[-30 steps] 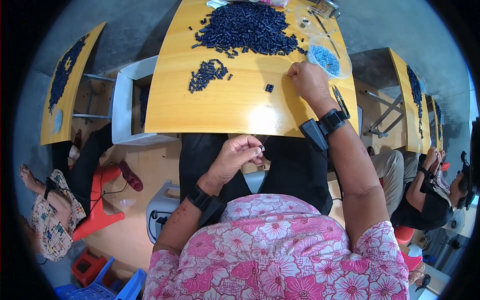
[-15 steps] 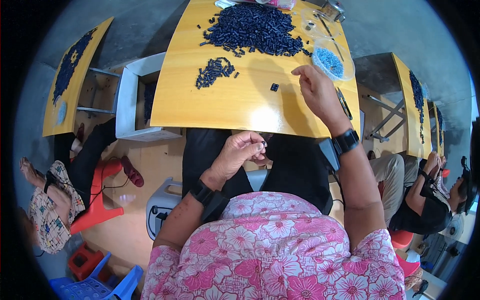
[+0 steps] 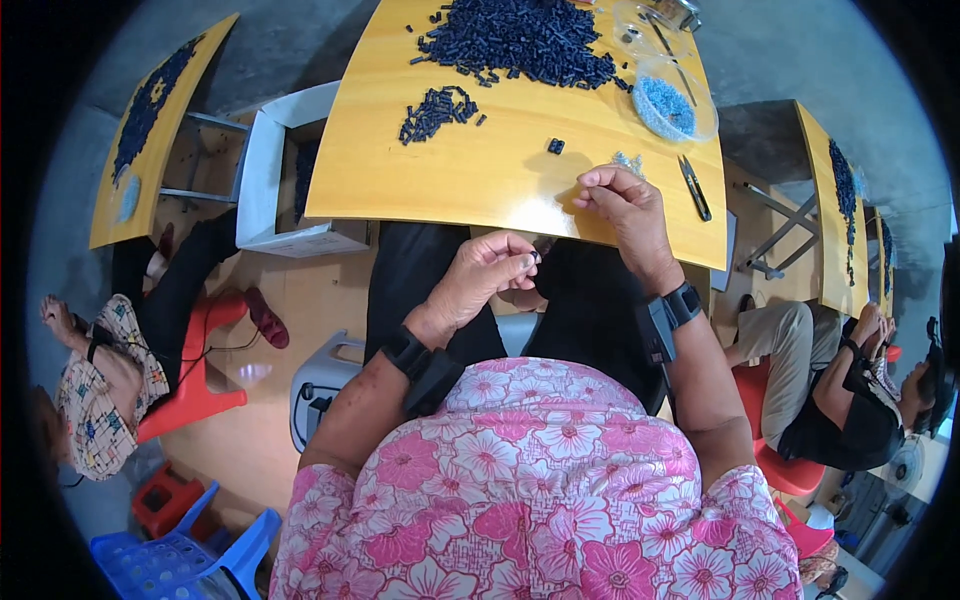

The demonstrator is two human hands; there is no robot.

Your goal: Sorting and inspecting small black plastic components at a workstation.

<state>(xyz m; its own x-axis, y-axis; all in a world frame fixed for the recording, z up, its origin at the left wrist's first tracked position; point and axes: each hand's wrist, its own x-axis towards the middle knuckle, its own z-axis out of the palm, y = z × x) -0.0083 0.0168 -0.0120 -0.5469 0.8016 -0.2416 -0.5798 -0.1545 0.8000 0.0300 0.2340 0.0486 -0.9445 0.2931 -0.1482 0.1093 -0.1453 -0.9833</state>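
My left hand (image 3: pixel 478 280) is over my lap, just off the table's near edge. Its thumb and forefinger pinch a small black piece (image 3: pixel 535 257), mostly covered by the fingertips. My right hand (image 3: pixel 622 205) hovers above the near right of the table, thumb and fingertips pressed together. Whatever sits in that pinch is too small to make out. Behind its knuckles lies a little heap of clear light-blue bits (image 3: pixel 630 162). A small cluster of black pieces (image 3: pixel 556 146) rests on the table to its left, and black-handled thread snips (image 3: pixel 694 188) lie to its right.
On the yellow table (image 3: pixel 400 190) are a large mound of short black tubular pieces (image 3: pixel 520 45) and a smaller pile (image 3: pixel 437 113). A clear tub of light-blue bits (image 3: pixel 665 108) stands far right. A white box (image 3: pixel 262 180) adjoins the left side. Other people sit at tables either side.
My right hand has come back from beside the tub toward my left hand, its fingers now pinched. The light-blue heap and whole snips now show. My left hand keeps its pinch.
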